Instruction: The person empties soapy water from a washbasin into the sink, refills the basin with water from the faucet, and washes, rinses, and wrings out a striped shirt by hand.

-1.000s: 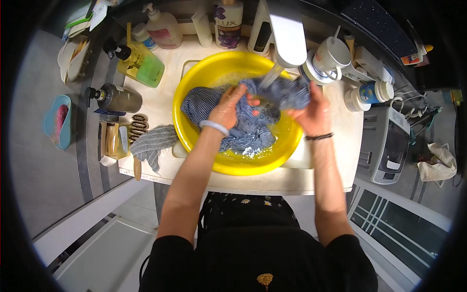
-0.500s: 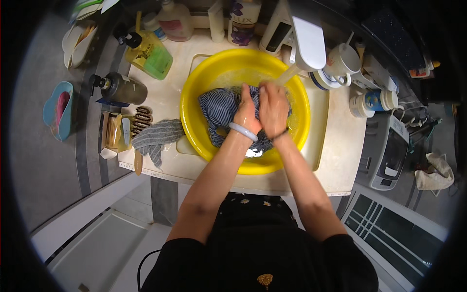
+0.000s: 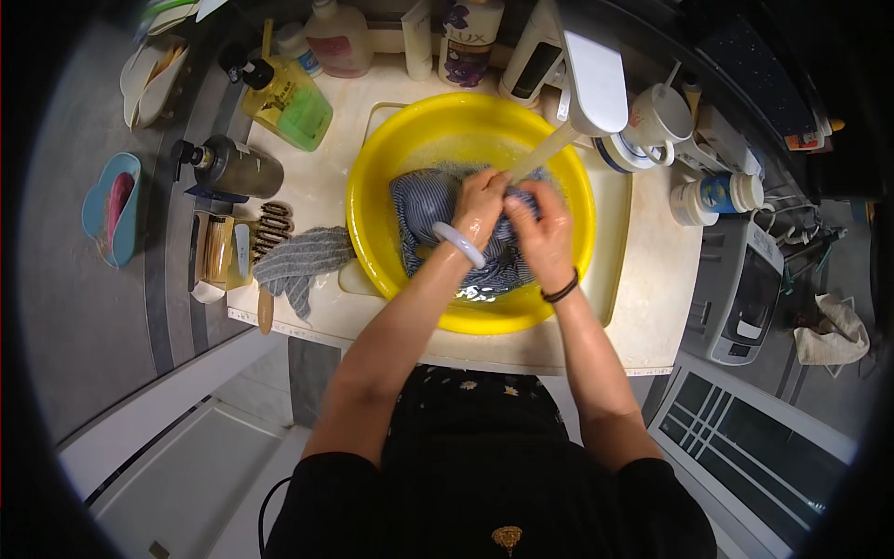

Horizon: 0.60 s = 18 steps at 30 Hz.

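Note:
A wet blue-and-white striped cloth garment (image 3: 419, 207) lies bunched in the yellow basin (image 3: 366, 256), partly in water. My left hand (image 3: 480, 205), with a pale bangle at the wrist, is closed on a fold of it near the middle of the basin. Just right of it, my right hand (image 3: 545, 231), wearing a dark wrist band, grips another bunch, its thumb toward the left hand. A stream of water from the white faucet (image 3: 598, 88) runs down onto the cloth at my hands. The fingertips of both hands are partly hidden by the cloth and the hands themselves.
Left of the basin lie a grey ribbed cloth (image 3: 307, 261), a hairbrush (image 3: 272, 228) and a dark pump bottle (image 3: 244, 170). A yellow-green pump bottle (image 3: 293, 107) stands behind them. A white mug (image 3: 659, 116) and a blue-labelled jar (image 3: 719, 194) stand at the right.
My hands, pressed close together before, have moved apart at the wrists. The right hand has turned and shifted slightly right and down with cloth in it. The water stream now shows more plainly.

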{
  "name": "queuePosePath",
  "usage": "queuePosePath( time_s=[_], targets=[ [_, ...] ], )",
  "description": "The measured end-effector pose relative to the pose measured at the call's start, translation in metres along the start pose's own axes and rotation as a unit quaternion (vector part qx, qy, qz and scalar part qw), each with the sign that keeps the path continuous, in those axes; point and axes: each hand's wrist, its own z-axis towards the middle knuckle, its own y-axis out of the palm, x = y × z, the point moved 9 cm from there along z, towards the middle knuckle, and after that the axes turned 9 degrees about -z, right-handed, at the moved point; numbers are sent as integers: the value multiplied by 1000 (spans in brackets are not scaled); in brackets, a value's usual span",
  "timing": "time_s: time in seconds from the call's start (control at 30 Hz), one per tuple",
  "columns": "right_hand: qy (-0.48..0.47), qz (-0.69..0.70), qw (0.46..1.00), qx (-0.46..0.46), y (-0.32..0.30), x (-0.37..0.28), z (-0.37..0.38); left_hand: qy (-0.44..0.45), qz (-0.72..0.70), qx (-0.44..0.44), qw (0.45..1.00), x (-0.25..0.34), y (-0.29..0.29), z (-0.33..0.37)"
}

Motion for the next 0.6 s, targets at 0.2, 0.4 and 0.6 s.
queuePosePath(
  time_s=[0.2, 0.4, 0.6],
  targets=[
    [-74, -239, 962, -106, -6, 72, -8, 193, 561, 57, 803, 84, -49, -12],
    [57, -262, 951, -155, 40, 95, -36, -69, 669, -108, 732, -25, -9, -57],
    [36, -390, 888, -241, 88, 104, -48, -114, 745, -113, 648, -46, -25, -22]
  ],
)
